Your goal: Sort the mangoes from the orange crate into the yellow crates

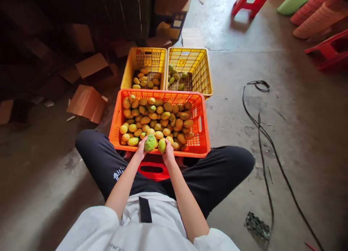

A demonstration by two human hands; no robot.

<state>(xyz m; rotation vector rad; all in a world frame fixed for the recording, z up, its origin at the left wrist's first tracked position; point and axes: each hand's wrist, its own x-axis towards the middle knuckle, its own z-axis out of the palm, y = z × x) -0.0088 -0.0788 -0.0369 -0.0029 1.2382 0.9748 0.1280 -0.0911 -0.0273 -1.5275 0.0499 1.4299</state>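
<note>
My left hand (141,148) is closed on a bumpy green citrus fruit (150,143). In my right hand (168,151) is a smaller, smoother yellow-green fruit (162,145). Both hands are above the near rim of an orange plastic crate (201,142), held a little apart from each other. Many yellow, orange and greenish oval fruits (145,119) fill that crate. Behind it stand two yellow crates side by side. The left yellow crate (127,71) holds several yellowish fruits, and the right yellow crate (208,73) holds several greener ones.
Cardboard boxes (88,103) lie about on the left. A black cable (274,153) runs over the concrete floor to the right. Red stools (251,4) and pink baskets (320,19) are at the upper right. Part of a red seat (154,175) shows between my legs.
</note>
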